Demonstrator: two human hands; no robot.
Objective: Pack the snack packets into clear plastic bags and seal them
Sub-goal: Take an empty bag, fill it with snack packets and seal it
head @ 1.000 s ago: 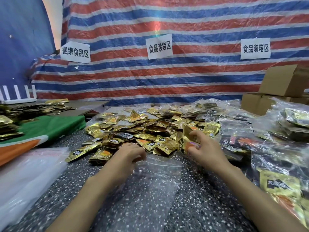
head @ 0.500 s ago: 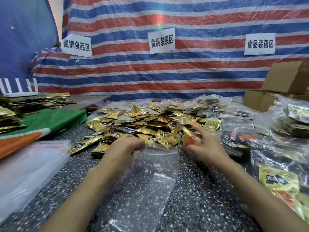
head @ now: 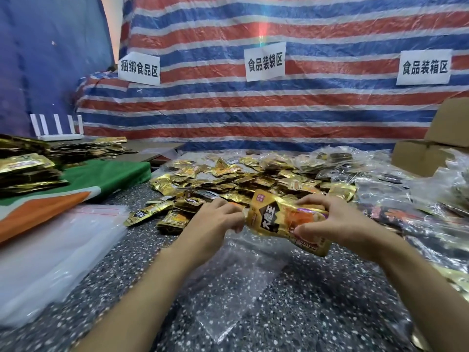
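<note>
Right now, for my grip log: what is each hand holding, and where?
Right hand: gold packet stack, by its right end. Left hand: clear bag, at its mouth.

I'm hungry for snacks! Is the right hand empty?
No, the right hand grips gold snack packets over the clear bag.

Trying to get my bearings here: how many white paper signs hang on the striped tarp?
3. The left sign, the middle sign and the right sign all hang in a row on the striped tarp; none looks hidden.
</note>
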